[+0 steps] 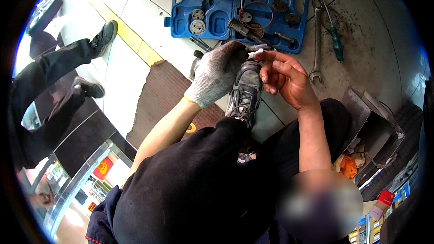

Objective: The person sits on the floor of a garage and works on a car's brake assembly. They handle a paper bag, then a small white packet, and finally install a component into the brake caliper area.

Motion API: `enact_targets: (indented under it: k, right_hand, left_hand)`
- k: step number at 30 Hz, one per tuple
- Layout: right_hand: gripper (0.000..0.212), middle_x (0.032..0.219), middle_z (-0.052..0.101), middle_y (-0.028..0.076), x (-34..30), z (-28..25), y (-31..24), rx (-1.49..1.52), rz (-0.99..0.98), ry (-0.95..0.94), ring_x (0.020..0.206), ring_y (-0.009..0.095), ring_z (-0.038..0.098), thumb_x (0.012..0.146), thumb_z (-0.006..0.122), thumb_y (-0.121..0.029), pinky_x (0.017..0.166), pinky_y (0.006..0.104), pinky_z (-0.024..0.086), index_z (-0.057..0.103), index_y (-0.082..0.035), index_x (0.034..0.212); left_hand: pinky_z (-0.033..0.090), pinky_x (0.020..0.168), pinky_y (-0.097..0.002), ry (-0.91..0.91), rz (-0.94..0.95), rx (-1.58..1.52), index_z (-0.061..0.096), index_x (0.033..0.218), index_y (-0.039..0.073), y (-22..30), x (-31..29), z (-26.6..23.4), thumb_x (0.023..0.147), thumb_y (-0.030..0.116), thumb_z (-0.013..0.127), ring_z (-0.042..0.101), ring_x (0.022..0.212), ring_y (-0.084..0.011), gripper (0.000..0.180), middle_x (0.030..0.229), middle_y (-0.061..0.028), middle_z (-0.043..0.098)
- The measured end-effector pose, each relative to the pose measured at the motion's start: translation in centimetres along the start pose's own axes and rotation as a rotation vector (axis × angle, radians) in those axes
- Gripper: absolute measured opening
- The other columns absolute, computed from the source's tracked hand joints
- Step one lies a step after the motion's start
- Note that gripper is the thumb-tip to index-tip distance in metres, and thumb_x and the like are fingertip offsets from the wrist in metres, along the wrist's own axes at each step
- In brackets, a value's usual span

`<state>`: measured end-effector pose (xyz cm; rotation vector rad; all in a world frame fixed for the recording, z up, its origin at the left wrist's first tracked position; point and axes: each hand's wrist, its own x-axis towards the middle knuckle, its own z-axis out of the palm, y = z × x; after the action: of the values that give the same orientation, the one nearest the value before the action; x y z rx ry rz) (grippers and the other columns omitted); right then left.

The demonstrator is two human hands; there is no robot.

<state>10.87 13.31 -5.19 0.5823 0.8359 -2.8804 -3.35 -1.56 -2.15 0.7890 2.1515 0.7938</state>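
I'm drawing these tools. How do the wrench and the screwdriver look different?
The wrench is plain metal; the screwdriver has a green handle. The wrench has a wide head at each end; the screwdriver has one thin shaft. Both lie on the floor, beside the blue case.

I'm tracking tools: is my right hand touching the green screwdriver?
Apart: the head view shows floor and the wrench between the right hand and the screwdriver.

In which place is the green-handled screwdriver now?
In the head view, the screwdriver lies on the floor at upper right, just right of the wrench.
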Motion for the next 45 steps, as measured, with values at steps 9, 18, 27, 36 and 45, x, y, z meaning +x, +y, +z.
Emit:
enact_targets:
  k: [9, 18, 27, 36, 45]
  right_hand:
    - [0.045, 0.079, 0.064, 0.005, 0.0, -0.3, 0.0, 0.08, 0.012, -0.03, 0.07, 0.01, 0.058, 0.09, 0.052, -0.031, 0.059, 0.024, 0.045, 0.058, 0.003, 0.119]
    - [0.041, 0.083, 0.065, 0.007, -0.1, -0.5, 0.1, 0.115, 0.025, 0.069, 0.072, 0.011, 0.058, 0.09, 0.047, -0.021, 0.063, 0.0245, 0.045, 0.056, 0.003, 0.122]
    - [0.05, 0.084, 0.06, 0.004, 0.5, -0.7, 0.6, -0.571, -0.315, 0.295, 0.07, 0.011, 0.052, 0.09, 0.051, -0.021, 0.07, 0.0239, 0.044, 0.047, -0.008, 0.137]
    - [0.035, 0.127, 0.047, 0.012, 0.6, 0.0, 1.6, -1.001, -0.561, 0.173, 0.117, 0.027, 0.046, 0.092, 0.053, -0.033, 0.098, 0.0412, 0.039, 0.064, -0.024, 0.124]
    - [0.042, 0.133, 0.046, 0.013, 0.6, -0.3, 1.7, -0.914, -0.534, 0.117, 0.124, 0.028, 0.042, 0.093, 0.051, -0.052, 0.099, 0.0457, 0.036, 0.067, -0.025, 0.121]
  left_hand:
    - [0.052, 0.07, -0.0394, 0.016, 0.078, -0.055, 0.063, 0.104, 0.003, 0.0, -0.1, 0.0, 0.091, 0.013, 0.057, 0.065, 0.083, -0.0353, 0.017, 0.09, -0.0182, 0.066]
    - [0.055, 0.074, -0.0361, -0.033, 0.241, 0.229, 0.063, 0.11, 0.001, 0.6, 0.0, -1.3, 0.09, 0.005, 0.057, 0.068, 0.086, -0.0303, 0.021, 0.098, -0.0186, 0.067]
    - [0.045, 0.055, -0.0244, -0.157, -0.398, -0.377, 0.062, 0.11, 0.0, 1.9, 0.3, -2.0, 0.096, 0.028, 0.058, 0.056, 0.064, -0.0106, 0.032, 0.077, -0.0041, 0.061]
    - [0.051, 0.065, -0.0214, -0.258, -0.582, -0.801, 0.06, 0.112, 0.002, -1.0, 0.1, -3.6, 0.092, 0.032, 0.062, 0.061, 0.076, -0.0099, 0.036, 0.09, -0.0046, 0.064]
    - [0.054, 0.074, -0.0259, -0.263, -0.341, -0.736, 0.054, 0.123, 0.0, -1.6, -0.7, -3.3, 0.09, 0.034, 0.066, 0.064, 0.089, -0.0157, 0.049, 0.103, -0.0103, 0.063]
